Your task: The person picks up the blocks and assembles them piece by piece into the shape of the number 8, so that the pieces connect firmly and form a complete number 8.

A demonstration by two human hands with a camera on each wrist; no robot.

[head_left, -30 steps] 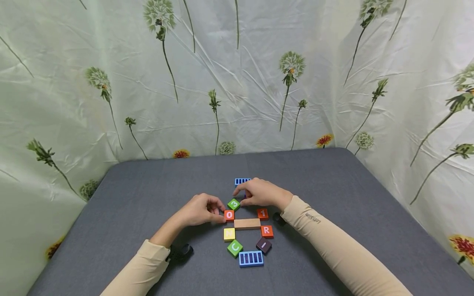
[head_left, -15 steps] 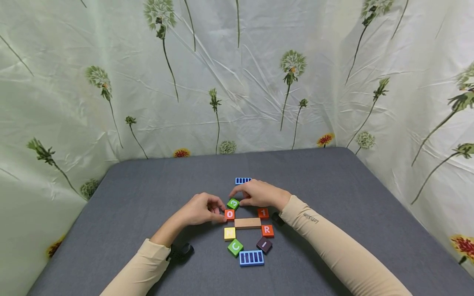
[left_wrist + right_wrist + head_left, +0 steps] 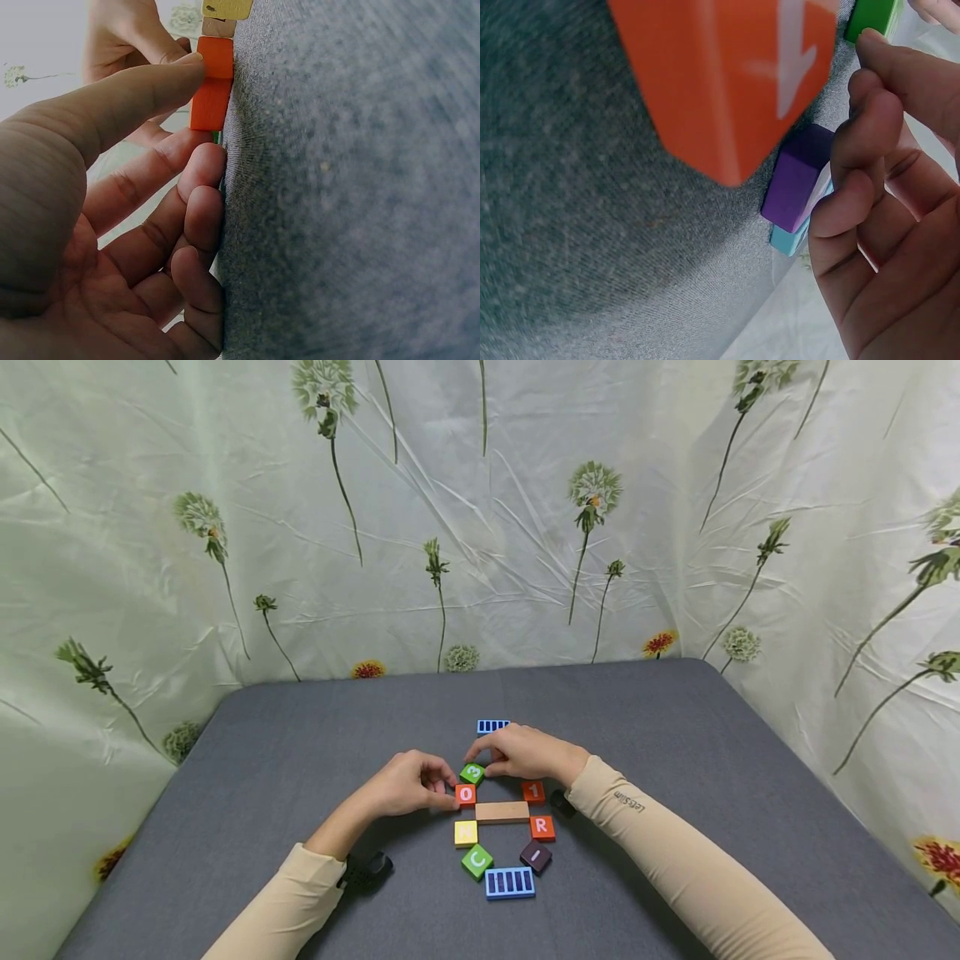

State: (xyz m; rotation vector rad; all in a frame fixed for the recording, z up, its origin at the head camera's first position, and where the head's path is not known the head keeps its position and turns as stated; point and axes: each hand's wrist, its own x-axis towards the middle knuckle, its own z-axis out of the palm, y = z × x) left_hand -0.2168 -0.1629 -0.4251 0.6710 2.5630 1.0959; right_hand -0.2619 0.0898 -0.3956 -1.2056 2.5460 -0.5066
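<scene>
My left hand (image 3: 408, 785) pinches an orange-red block marked 0 (image 3: 465, 794) between thumb and index finger. In the left wrist view the thumb lies along one side of that orange-red block (image 3: 212, 82), with the other fingers loosely curled at the cloth. Reaching in from the right, my right hand (image 3: 528, 753) holds a green block marked 3 (image 3: 472, 773), set at a slant just behind the 0. The right wrist view has the thumb tip on the green block (image 3: 870, 19). A purple block (image 3: 799, 176) stands below the right fingers, mostly hidden in the head view.
A plain wooden bar (image 3: 502, 812) lies mid-ring. Around it are a red 1 block (image 3: 533, 792), red R (image 3: 542, 828), yellow N (image 3: 466, 834), green C (image 3: 477, 862), dark block (image 3: 536, 857) and two blue slotted pieces, front (image 3: 510, 883) and back (image 3: 492, 727). Grey cloth (image 3: 300, 743) surrounds them.
My right hand has shifted slightly left, and its index finger has come down to the green 3 block, which has slid a little left. The left hand stays at the 0 block.
</scene>
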